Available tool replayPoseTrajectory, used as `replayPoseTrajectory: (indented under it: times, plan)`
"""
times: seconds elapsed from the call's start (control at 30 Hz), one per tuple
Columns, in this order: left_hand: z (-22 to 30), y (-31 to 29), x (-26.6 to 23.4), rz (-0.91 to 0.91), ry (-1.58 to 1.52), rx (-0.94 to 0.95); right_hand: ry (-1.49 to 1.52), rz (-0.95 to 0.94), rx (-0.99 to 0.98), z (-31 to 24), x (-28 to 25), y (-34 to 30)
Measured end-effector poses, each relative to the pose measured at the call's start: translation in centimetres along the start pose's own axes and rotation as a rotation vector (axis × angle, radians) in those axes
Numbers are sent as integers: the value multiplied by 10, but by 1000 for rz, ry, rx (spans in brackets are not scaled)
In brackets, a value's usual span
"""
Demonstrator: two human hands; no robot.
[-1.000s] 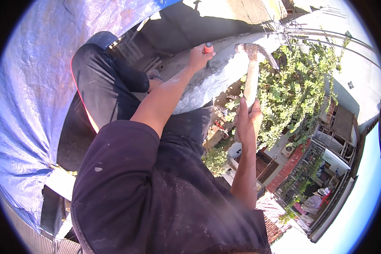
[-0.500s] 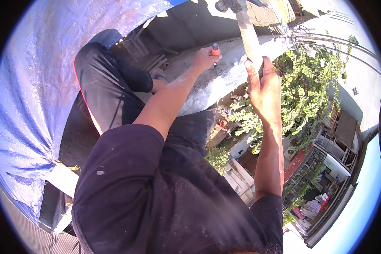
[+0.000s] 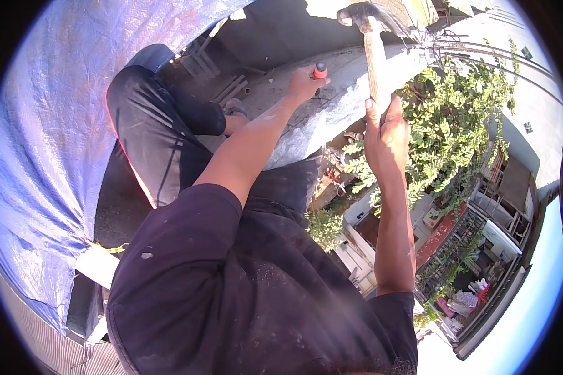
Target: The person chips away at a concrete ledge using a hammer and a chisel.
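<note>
My left hand point(image 3: 302, 87) is wrapped round an upright red-handled chisel point(image 3: 320, 71) with a dark butt end. It is held over the grey concrete ledge point(image 3: 347, 78), and the blade's tip is hard to make out. To the right, my right hand point(image 3: 388, 142) grips a claw hammer point(image 3: 374, 59) low on its pale wooden handle. The dark steel hammer head is raised, beyond and to the right of the chisel, apart from it.
A blue tarp point(image 3: 50, 137) hangs along the left. My bent leg point(image 3: 147, 119) rests near several pipes point(image 3: 234, 89). Leafy branches point(image 3: 444, 119) and cables point(image 3: 488, 53) are at the right. Lower down beyond the ledge's edge lies a yard with a roofed building point(image 3: 513, 250).
The hammer has come nearer and slightly right, so its whole head now shows. My right hand has dropped slightly in the view. My left hand keeps its grip on the chisel in nearly the same place.
</note>
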State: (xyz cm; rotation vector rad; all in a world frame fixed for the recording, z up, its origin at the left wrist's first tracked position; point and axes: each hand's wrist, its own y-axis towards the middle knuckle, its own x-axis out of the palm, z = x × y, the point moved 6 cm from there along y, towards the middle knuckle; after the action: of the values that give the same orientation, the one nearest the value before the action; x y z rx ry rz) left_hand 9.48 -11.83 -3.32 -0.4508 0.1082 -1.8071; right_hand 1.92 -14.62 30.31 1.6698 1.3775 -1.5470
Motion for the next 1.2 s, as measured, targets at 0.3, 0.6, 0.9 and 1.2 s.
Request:
replayPoseTrajectory:
  times: [0.3, 0.6, 0.9, 1.2]
  plan:
    - [-14, -22, -10, -20, 430, 113, -308, -180, -97, 68, 43, 12]
    - [-16, -44, -116, 292, 23, -71, 547, 32, 123, 68, 34, -48]
    - [42, -50, -60, 49, -14, 22, 593, -6, 165, 60, 45, -77]
    - [49, -60, -49, 23, 124, 56, 466, 17, -137, 11, -19, -55]
